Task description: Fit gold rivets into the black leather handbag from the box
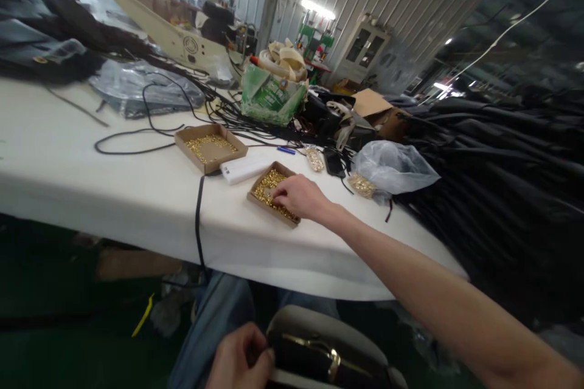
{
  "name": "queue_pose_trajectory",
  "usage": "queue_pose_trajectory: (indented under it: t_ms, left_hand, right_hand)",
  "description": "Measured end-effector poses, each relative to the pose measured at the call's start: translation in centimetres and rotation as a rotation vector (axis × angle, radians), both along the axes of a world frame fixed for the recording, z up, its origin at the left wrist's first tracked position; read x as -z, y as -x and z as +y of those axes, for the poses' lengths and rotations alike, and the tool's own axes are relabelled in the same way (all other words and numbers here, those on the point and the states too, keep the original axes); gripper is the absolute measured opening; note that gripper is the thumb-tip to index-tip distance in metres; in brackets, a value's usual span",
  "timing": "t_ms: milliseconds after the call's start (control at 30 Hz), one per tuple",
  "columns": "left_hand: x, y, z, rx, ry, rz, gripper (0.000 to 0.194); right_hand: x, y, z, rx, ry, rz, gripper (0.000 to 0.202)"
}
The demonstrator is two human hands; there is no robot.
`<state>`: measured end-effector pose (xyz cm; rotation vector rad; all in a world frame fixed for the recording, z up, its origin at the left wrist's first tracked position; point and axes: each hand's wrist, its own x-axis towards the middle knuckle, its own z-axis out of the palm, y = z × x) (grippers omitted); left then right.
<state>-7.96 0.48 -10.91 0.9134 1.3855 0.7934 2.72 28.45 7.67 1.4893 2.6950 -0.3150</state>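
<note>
Low in the head view, my left hand (239,357) is closed, thumb and finger at the left edge of a dark bag (360,340) with gold-coloured metal trim. The bag lies at my lap, partly cut off by the bottom of the picture. My right hand (301,196) reaches over the table into a small cardboard box (274,214) of small gold metal pieces (270,185). Its fingers are pinched together down among the pieces; whether one is between them is hidden.
On the white table (137,194) stand a second cardboard box (208,165) of gold pieces, a white slab-shaped object (244,169), a phone (334,162) and a clear plastic bag (395,164). Black cords lie behind, near a green bag (271,97). Dark material (502,194) is piled right.
</note>
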Motion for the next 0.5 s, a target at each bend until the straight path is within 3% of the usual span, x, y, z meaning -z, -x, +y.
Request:
queue_pose_trajectory:
  t_ms: [200,367,500]
  left_hand:
    - [-2.6,-0.9,-0.5,-0.032,0.01,0.057,0.013]
    - [-3.4,-1.3,-0.5,-0.028,0.033,0.018,0.01]
    - [-3.4,-1.2,-0.3,-0.034,0.073,-0.028,0.011]
  right_hand:
    - [0.9,-1.1,-0.2,-0.028,-0.059,0.054,0.02]
    - [1.6,-1.6,-0.5,-0.092,-0.126,0.089,0.022]
    - [1.3,-2.4,-3.0,-0.144,-0.203,0.449,0.019]
